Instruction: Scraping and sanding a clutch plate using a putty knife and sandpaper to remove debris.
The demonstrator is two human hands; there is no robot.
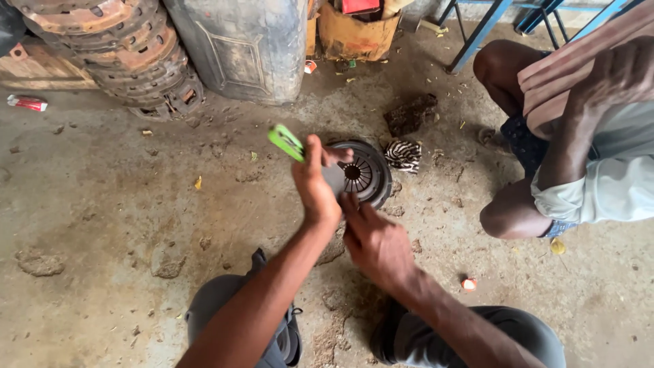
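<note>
Round dark clutch plate (364, 174) lying flat on dirt floor (109, 204), centre of scene. Left hand (315, 185) gripping green-handled tool (286, 142), grip clamped on it, hovering over plate's left edge. Right hand (375, 242) touching plate's near rim, fingers spread apart, holding nothing. Striped rag (404, 155) lying just right of plate. Open floor spreading left. Small red packet (27, 103) lying far left. Seated person's knee (501, 215) crowding right side.

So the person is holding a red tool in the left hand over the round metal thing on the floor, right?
Not quite. The tool in the left hand is bright green, not red, as the head view shows. The rest holds: it is held over the round metal part lying on the floor, and the right hand touches that part's near edge.
</note>
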